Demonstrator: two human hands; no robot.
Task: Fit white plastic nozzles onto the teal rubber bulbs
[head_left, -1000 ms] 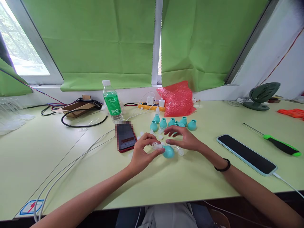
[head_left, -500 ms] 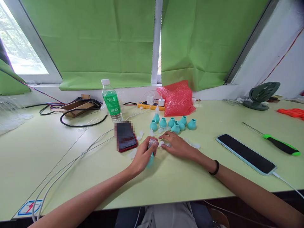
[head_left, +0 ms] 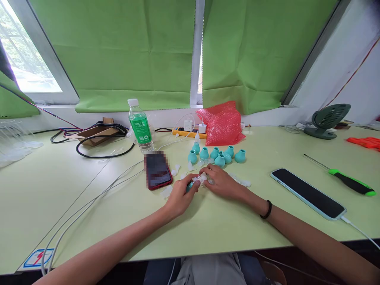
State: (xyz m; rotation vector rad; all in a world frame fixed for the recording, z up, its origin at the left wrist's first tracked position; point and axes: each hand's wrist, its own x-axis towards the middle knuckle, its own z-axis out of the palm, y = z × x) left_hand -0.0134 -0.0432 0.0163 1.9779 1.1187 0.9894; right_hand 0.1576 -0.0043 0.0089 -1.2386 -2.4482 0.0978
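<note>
My left hand (head_left: 179,198) is closed around a small teal bulb (head_left: 189,186), mostly hidden by the fingers, which lies tilted toward the right. At the bulb's right end a translucent white piece (head_left: 202,179) sits between my two hands. The fingers of my right hand (head_left: 221,180) are bent and pinch at that piece. Just beyond the hands stand several teal bulbs with open necks (head_left: 219,160); one bulb (head_left: 196,147) at the back carries a clear pointed tip. Loose translucent pieces (head_left: 175,170) lie around the hands.
A phone in a red case (head_left: 157,174) and a water bottle (head_left: 140,128) are on the left, with white cables (head_left: 101,194) near my left arm. Behind the bulbs are a red bubble-wrap bag (head_left: 224,124) and a power strip (head_left: 178,130). Another phone (head_left: 307,192) and a screwdriver (head_left: 350,182) lie right.
My left hand has tipped the bulb from upright to lying toward the right and brought its end against the fingers of my right hand. My right hand has barely moved.
</note>
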